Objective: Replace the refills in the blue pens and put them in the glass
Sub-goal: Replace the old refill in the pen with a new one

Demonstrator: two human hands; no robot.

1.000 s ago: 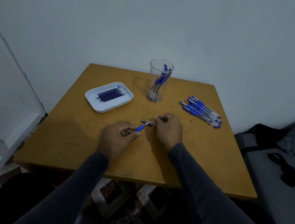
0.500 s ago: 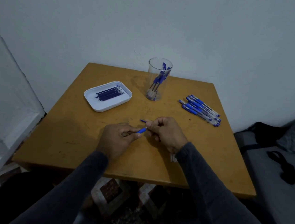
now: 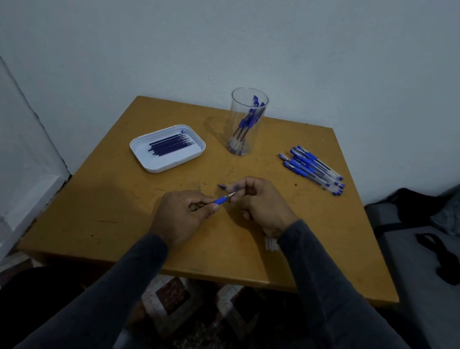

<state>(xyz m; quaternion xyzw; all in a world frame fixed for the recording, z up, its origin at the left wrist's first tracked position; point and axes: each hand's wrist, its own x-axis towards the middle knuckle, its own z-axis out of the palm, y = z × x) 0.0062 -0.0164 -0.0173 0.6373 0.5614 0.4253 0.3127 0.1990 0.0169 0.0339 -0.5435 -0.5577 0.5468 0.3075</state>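
Note:
Over the middle of the wooden table (image 3: 108, 219), my left hand (image 3: 181, 214) pinches the blue grip piece (image 3: 221, 200) of a pen, its metal tip pointing at my right hand (image 3: 265, 205). My right hand's fingers are curled round the clear pen barrel (image 3: 270, 244), whose end sticks out under the wrist. A small blue cap (image 3: 221, 186) lies on the table just beyond the fingers. The glass (image 3: 247, 112) stands at the back with a few blue pens in it. A white tray (image 3: 154, 165) at the back left holds several dark refills (image 3: 170, 144).
A pile of several blue pens (image 3: 314, 169) lies at the back right of the table. A grey couch with a black strap (image 3: 443, 262) stands close to the table's right side. A wall runs behind and a white panel stands to the left.
The blue cap now lies alone on the table, clear of my right fingers. The clear barrel end has come into sight under my right wrist. My left hand has barely moved.

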